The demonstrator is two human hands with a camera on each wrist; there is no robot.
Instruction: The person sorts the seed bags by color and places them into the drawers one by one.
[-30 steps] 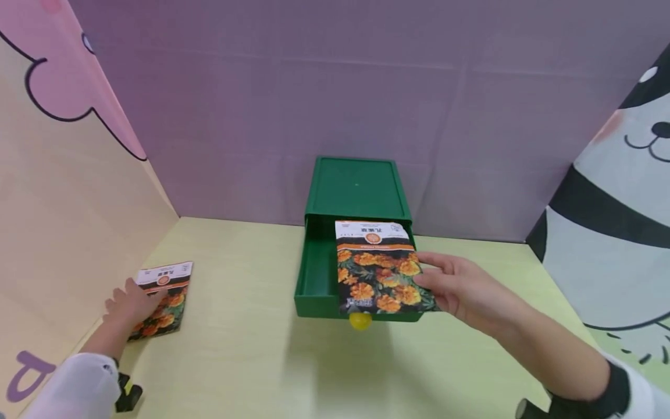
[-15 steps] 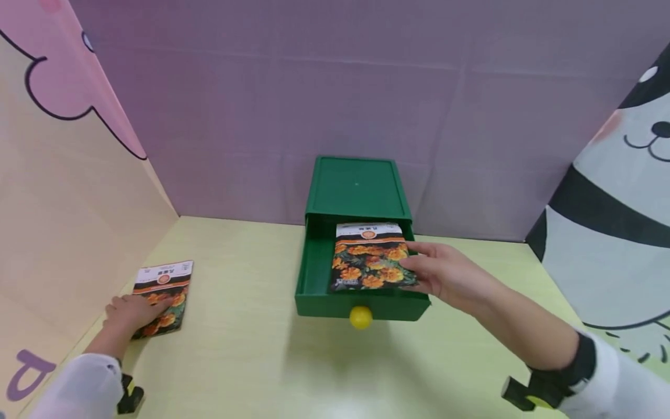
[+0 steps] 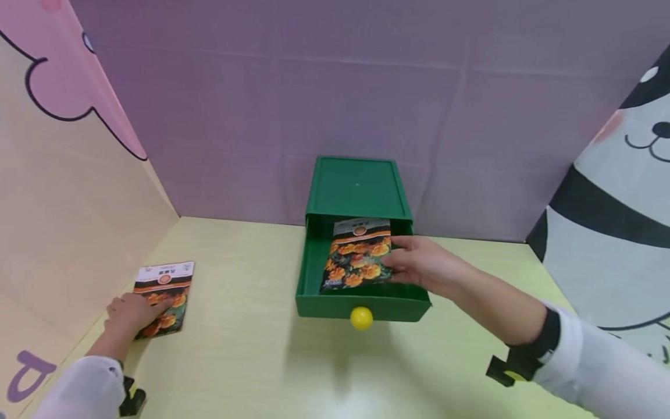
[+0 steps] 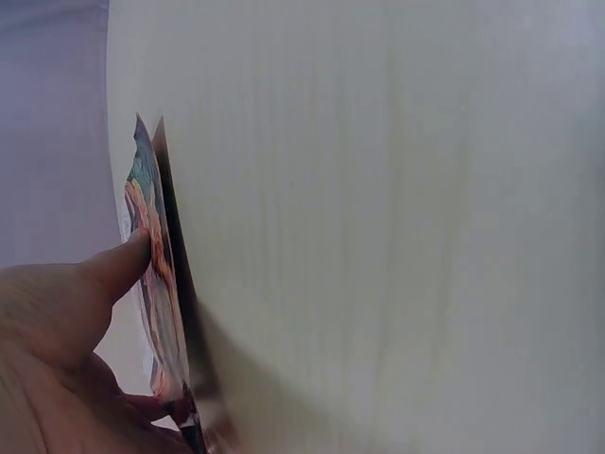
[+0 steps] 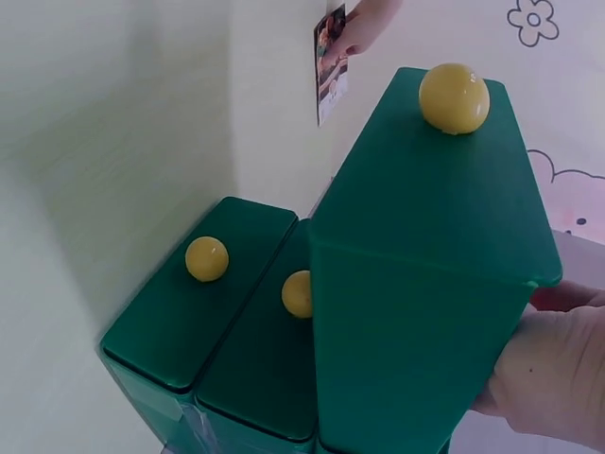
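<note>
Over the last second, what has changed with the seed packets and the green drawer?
The right hand carried its seed packet from above the drawer's front edge back and down into the open drawer, and it still holds the packet's edge. The yellow knob, hidden before, now shows. The left hand stays resting on the second packet on the table; the drawer has not moved.

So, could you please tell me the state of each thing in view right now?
Top drawer: pulled open.
Two lower drawers: closed.
Seed packet in the drawer: tilted, gripped at its right edge.
Right hand: grips that packet.
Seed packet on the table: lying flat.
Left hand: rests on that packet's near end, fingers straight.
</note>
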